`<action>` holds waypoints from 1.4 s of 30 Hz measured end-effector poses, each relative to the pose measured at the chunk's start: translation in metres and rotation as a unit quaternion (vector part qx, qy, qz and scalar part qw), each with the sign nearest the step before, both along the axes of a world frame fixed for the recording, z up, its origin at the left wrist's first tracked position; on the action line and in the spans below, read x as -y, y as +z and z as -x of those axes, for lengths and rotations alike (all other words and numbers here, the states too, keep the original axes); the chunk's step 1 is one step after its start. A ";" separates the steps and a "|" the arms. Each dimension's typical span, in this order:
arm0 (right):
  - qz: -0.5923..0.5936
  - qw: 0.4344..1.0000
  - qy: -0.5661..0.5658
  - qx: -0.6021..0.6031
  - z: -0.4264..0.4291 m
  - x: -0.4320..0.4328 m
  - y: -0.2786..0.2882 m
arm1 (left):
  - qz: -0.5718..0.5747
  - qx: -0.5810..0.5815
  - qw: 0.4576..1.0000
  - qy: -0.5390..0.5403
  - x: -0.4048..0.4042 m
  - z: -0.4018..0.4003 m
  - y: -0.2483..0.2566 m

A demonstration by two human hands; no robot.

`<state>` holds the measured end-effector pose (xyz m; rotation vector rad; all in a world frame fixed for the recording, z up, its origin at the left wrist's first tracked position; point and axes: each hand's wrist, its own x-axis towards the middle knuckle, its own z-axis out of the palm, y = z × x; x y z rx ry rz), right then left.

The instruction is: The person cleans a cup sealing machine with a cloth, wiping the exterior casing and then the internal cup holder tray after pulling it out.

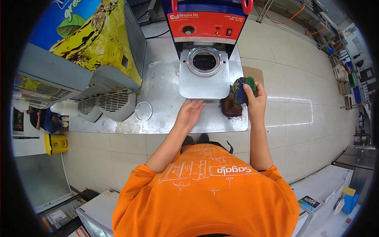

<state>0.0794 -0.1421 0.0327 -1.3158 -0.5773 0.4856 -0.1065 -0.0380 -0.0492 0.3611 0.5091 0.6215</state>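
Note:
A cup sealer (pixel 207 29) with a red front panel stands on the steel table before me. Its metal tray (pixel 204 87) sticks out towards me and bears a round ring (pixel 219 69). My left hand (pixel 191 114) is at the tray's front edge, its fingertips partly hidden under it; it appears to hold nothing. My right hand (pixel 257 96) grips a frayed, multicoloured cloth (pixel 239 91) just right of the tray. The cloth's darker, reddish-brown part hangs over the table near its right edge. A clear round lid or dish (pixel 143 111) lies on the table to the left.
A drink dispenser (pixel 106 59) with grey slotted drip trays (pixel 114 103) takes up the left of the steel table (pixel 160 86). A brown mat (pixel 253 74) shows beyond the right edge. Wire shelving stands far right. Another person (pixel 49 120) is at the far left.

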 end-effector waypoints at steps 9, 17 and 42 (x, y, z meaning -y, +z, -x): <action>0.234 0.814 -0.009 0.531 0.019 -0.056 -0.054 | -0.082 -0.036 0.995 -0.051 -0.008 0.002 -0.026; 0.310 0.795 0.038 0.521 0.002 -0.069 -0.038 | -0.051 -0.034 0.995 -0.080 -0.014 0.006 -0.036; 0.335 0.800 -0.041 0.496 0.065 -0.069 -0.047 | -0.055 0.013 0.987 -0.152 -0.037 0.010 -0.069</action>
